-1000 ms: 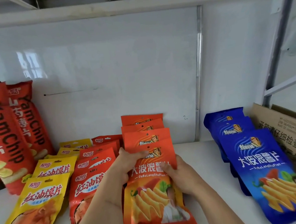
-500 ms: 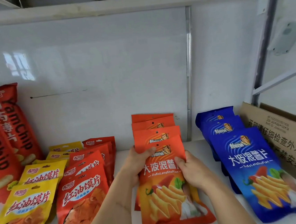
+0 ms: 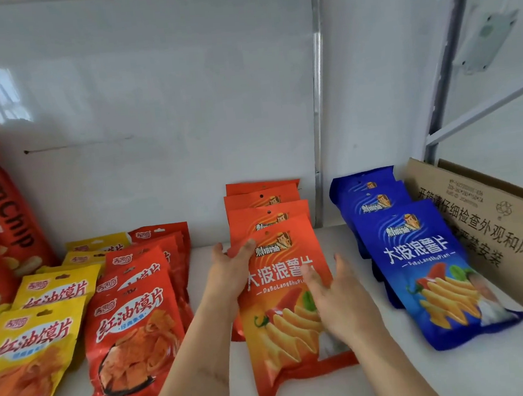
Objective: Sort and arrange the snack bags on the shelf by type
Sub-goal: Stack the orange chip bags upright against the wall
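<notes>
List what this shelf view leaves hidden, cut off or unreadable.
Head view only:
- Yam chip bags: cut off by the left edge, so their number is unclear.
- Rear orange bags: fronts covered by the front orange bag.
- Front orange bag's lower picture: partly hidden by the right hand.
- Cardboard box: small print too tiny to read, right side cut off.
- Rear blue bags: overlapped by the front blue bag.

I see the front orange bag [image 3: 282,294] at the shelf [image 3: 379,374] centre, overlapping its row. My left hand [image 3: 229,272] holds its upper left edge, thumb on the face. My right hand [image 3: 337,302] lies flat on its middle, fingers straight. Blue bags [image 3: 426,265] sit at 3 o'clock, red bags [image 3: 132,331] at 9 o'clock.
</notes>
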Available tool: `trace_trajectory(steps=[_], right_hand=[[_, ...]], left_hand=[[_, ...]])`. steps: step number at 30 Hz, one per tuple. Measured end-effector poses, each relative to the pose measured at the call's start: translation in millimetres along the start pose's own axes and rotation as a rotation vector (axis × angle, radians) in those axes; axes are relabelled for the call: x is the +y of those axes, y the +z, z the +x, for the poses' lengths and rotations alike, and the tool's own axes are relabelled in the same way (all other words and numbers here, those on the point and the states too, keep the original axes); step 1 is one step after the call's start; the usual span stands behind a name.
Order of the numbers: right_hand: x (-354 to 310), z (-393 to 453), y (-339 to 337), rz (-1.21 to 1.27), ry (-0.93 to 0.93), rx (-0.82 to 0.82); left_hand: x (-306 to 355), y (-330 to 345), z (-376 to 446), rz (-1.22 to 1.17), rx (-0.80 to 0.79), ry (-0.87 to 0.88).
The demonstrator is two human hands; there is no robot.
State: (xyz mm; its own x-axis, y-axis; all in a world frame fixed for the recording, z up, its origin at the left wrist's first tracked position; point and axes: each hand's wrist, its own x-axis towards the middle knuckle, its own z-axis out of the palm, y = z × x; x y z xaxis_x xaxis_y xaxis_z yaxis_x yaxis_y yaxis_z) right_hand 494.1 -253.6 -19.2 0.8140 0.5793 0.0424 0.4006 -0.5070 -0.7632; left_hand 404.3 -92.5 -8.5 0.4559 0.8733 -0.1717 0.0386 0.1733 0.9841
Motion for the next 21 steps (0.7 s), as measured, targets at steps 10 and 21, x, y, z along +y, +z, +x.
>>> trace_trajectory(steps=[10, 21], right_hand=[[8.1, -20.1, 13.6, -0.029, 0.067, 0.161], [2.2, -18.0, 25.6, -0.030, 0.087, 0.161]], left_hand=[[-6.2, 13.2, -9.1, -0.162, -0.116, -0.089], [-20.5, 1.7, -13.9, -0.025, -0.203, -0.009]])
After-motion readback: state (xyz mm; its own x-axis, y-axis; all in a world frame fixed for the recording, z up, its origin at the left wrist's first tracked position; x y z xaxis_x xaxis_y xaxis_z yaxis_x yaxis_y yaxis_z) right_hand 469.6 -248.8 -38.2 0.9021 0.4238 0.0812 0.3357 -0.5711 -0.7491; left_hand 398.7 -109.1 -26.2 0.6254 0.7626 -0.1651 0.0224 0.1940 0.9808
